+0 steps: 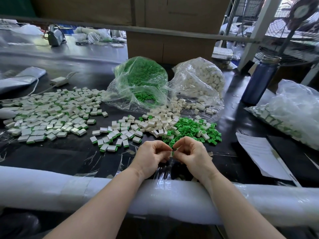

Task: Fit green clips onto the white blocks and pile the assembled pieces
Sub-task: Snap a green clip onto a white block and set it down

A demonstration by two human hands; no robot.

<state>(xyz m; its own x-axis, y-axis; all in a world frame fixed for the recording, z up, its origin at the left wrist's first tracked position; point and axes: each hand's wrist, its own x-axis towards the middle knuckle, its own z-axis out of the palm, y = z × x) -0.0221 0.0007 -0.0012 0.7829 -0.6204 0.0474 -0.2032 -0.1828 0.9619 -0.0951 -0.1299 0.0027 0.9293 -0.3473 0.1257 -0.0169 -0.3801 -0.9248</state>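
Both hands work together near the table's padded front edge (51,183). Left hand (150,157) and right hand (193,155) have fingers curled in, tips meeting around one small white block (171,154) pinched between them. A sliver of green shows at the block's edge, so a clip looks to be partly or fully seated; the fingers hide the joint, cannot tell which.

Done so far, judged from the layout:
- Just beyond the left fingertips, a small scatter of finished pieces (117,133), white with a green edge.
- Farther out and to the left of the fingers, a much larger spread of finished pieces (48,116). Spread flat rather than heaped.

Left to do:
- Just beyond the right fingertips, loose green clips (191,130) mixed with bare white blocks (162,121).
- Well beyond the fingers, an open bag of green clips (139,81) and an open bag of white blocks (200,80), both still well filled.

Judgement: a good share is assembled, but the stock in the bags suggests much more remains. Piece in hand needs seating checked, then goes to the nearer scatter.

Far right of the fingers: a sheet of paper (262,156), a dark bottle (259,80), and another bag (293,114) that appears to hold similar pieces.
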